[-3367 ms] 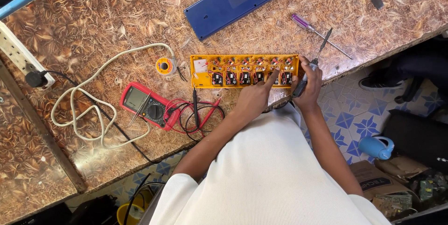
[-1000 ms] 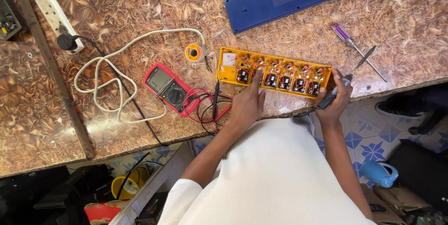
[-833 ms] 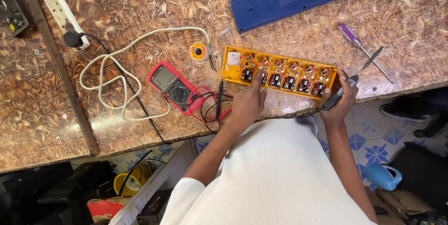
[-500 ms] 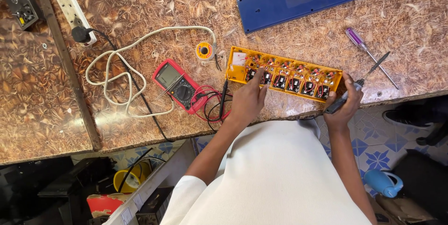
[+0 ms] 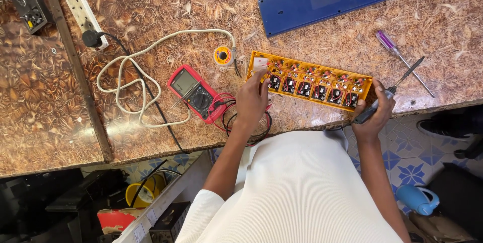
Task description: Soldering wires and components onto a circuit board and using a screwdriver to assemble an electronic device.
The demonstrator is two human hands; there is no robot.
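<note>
An opened orange power strip housing [image 5: 308,80] with several sockets and red wiring lies near the table's front edge. My left hand [image 5: 251,101] rests on its left end, fingers on the inner parts. At the strip's right end, my right hand [image 5: 375,114] is closed around a dark-handled tool [image 5: 387,92], likely a soldering iron, whose tip points up and to the right. A red multimeter [image 5: 193,92] with red and black leads lies just left of my left hand.
The blue strip cover [image 5: 328,0] lies at the back. A purple-handled screwdriver [image 5: 397,52] is at the right, a solder spool [image 5: 223,55] beside the orange strip, and a white extension strip [image 5: 79,4] with its coiled cream cable [image 5: 132,83] at the left. Boxes and a yellow reel sit below the table.
The view has shifted, so everything sits further right and lower in frame. My hands stay at the two ends of the orange strip, the right one still gripping the tool.
</note>
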